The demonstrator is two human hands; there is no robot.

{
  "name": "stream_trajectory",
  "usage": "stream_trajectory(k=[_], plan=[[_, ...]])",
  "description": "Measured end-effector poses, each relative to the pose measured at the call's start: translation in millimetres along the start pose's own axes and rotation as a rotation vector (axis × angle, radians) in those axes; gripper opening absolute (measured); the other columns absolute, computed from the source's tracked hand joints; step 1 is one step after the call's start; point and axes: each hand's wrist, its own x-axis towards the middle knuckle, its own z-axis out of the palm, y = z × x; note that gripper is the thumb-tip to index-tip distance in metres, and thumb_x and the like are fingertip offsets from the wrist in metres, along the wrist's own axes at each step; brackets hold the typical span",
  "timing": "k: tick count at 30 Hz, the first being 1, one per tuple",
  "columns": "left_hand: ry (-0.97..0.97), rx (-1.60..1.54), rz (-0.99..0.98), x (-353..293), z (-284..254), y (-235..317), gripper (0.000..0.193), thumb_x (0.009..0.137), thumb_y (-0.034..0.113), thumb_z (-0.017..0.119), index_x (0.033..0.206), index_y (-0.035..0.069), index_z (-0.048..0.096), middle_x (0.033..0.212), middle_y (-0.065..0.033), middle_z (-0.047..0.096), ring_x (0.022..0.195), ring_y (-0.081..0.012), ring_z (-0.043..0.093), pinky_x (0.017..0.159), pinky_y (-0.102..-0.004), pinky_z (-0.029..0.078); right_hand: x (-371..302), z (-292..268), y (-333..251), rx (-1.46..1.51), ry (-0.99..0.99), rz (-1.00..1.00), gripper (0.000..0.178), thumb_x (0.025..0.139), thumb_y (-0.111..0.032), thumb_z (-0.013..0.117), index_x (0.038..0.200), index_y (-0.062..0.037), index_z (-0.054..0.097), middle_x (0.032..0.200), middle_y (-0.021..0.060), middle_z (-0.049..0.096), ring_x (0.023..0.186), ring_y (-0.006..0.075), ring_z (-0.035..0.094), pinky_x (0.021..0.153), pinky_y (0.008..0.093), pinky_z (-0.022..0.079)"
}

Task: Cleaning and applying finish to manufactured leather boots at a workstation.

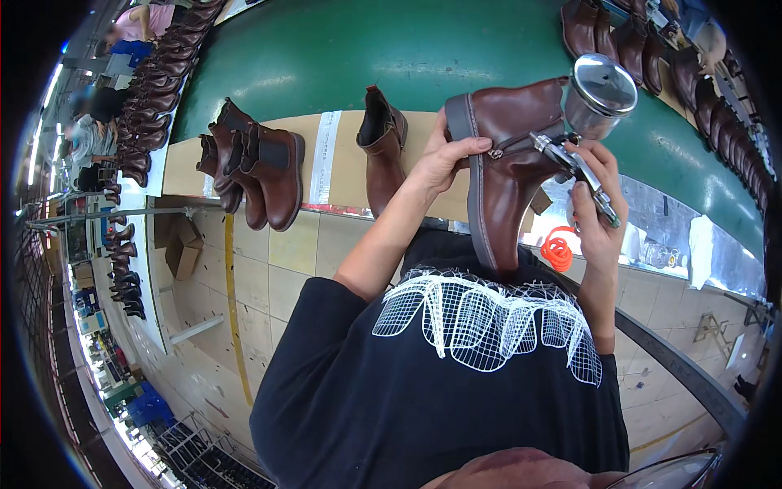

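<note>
My left hand point(446, 158) is closed round the sole side of a brown leather ankle boot point(507, 183), its thumb lying over the side near the zip. The boot is held up with its toe toward me and its shaft away. In my right hand point(601, 196) is a spray gun point(577, 167), a slim metal one with a shiny round cup point(601, 94) on top. Its nozzle points at the boot's zip side, close to the leather. Whether spray is coming out cannot be seen. A single brown boot point(381, 155) stands on the cardboard left of my left hand.
Several brown boots point(273, 175) stand together on the cardboard point(346, 175) at the left. Behind lies a green conveyor belt point(326, 65). An orange coiled hose point(557, 248) hangs below my right hand. Rows of boots point(159, 94) line the far left; more boots point(631, 45) stand far right, near other people.
</note>
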Motion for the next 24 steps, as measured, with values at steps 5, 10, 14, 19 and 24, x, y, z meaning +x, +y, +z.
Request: stream_trajectory(k=[5, 10, 14, 19, 24], plan=[[0.238, 0.132, 0.327, -6, 30, 40, 0.098, 0.066, -0.003, 0.084, 0.143, 0.01, 0.023, 0.116, -0.0131, 0.056, 0.097, -0.0218, 0.064, 0.084, -0.0355, 0.056, -11, -16, -14, -0.034, 0.024, 0.058, 0.035, 0.086, -0.004, 0.056, 0.12, 0.0007, 0.063, 0.13, 0.0198, 0.057, 0.133, 0.0298, 0.045, 0.11, 0.0376, 0.03], [0.346, 0.367, 0.674, -3, 35, 49, 0.099, 0.067, -0.003, 0.086, 0.14, 0.009, 0.02, 0.119, -0.0132, 0.05, 0.101, -0.022, 0.06, 0.087, -0.0359, 0.054, -18, -10, -46, 0.1, 0.006, 0.259, 0.037, 0.089, -0.001, 0.053, 0.125, 0.0025, 0.058, 0.12, 0.0144, 0.063, 0.111, 0.0193, 0.059, 0.098, 0.0312, 0.042], [0.395, 0.349, 0.689, -2, 38, 48, 0.1, 0.066, -0.003, 0.086, 0.14, 0.01, 0.02, 0.126, -0.0138, 0.043, 0.111, -0.0226, 0.054, 0.092, -0.0349, 0.051, -17, -2, -47, 0.011, -0.036, 0.13, 0.034, 0.091, -0.002, 0.053, 0.125, 0.0019, 0.057, 0.11, 0.01, 0.065, 0.096, 0.0137, 0.061, 0.085, 0.0269, 0.047], [0.425, 0.327, 0.688, 2, 35, 41, 0.101, 0.066, -0.002, 0.087, 0.14, 0.01, 0.02, 0.128, -0.0135, 0.04, 0.115, -0.0232, 0.05, 0.095, -0.0348, 0.047, -19, 6, -48, 0.134, -0.04, 0.222, 0.032, 0.092, -0.005, 0.058, 0.123, 0.0008, 0.059, 0.105, 0.0081, 0.064, 0.091, 0.0119, 0.061, 0.077, 0.0242, 0.049], [0.437, 0.307, 0.698, 1, 35, 40, 0.102, 0.066, -0.001, 0.087, 0.14, 0.009, 0.019, 0.129, -0.0136, 0.039, 0.117, -0.0236, 0.048, 0.097, -0.0354, 0.046, -21, 10, -48, 0.101, -0.06, 0.266, 0.03, 0.09, -0.004, 0.061, 0.12, -0.0016, 0.061, 0.105, 0.0065, 0.065, 0.087, 0.0123, 0.058, 0.079, 0.026, 0.045]])
